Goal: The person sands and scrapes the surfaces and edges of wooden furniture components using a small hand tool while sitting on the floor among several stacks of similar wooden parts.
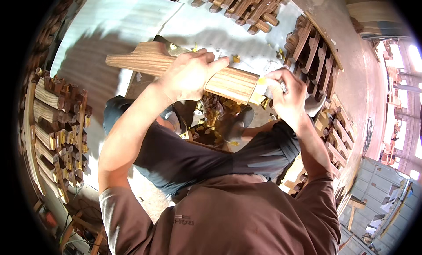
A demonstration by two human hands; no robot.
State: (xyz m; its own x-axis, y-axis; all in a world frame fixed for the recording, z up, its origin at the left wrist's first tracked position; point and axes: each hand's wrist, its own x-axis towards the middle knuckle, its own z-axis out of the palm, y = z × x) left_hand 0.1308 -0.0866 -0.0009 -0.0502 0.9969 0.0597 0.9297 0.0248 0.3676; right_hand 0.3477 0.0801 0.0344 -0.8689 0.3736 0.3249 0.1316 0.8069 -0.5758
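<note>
My left hand (189, 75) is wrapped over the middle of a shaped wooden piece (233, 82) with brown striped grain. The piece lies across in front of me, its narrow, curved end to the left and its squared end to the right. Yellow, tape-like material (258, 96) covers part of that squared end. Right beside it, my right hand (288, 90) is closed, fingertips at the yellow material. A small greyish thing shows between its fingers, too little of it to name.
Yellow scraps (215, 114) litter the ground between my feet. Stacks of similar wooden parts stand at the left (48, 127), far side (241, 7) and right (314, 57). Pale sheets (101, 18) cover the floor ahead. A grey panelled structure (373, 189) is at the far right.
</note>
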